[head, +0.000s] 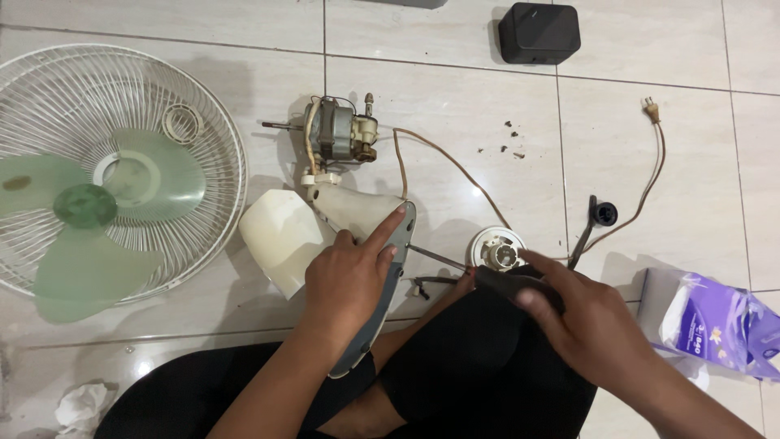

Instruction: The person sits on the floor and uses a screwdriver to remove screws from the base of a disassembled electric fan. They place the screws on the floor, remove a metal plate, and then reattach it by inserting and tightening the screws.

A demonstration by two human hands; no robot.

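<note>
My left hand (349, 276) presses down on a cream and grey fan housing (370, 215) lying on the tiled floor, forefinger stretched along its edge. In my right hand (581, 317) is a screwdriver (479, 272) with a dark handle, its thin shaft pointing left at the housing's side. The bare fan motor (337, 130) sits just beyond the housing, joined to it. A cream rear cover (280, 240) lies to the left of my left hand.
A white wire fan guard (203, 122) holding a green blade (89, 219) lies at left. A brown power cord (650, 175) with plug runs at right, near a round white part (497, 248), a black knob (604, 214), a purple tissue pack (715, 325) and a black box (538, 32).
</note>
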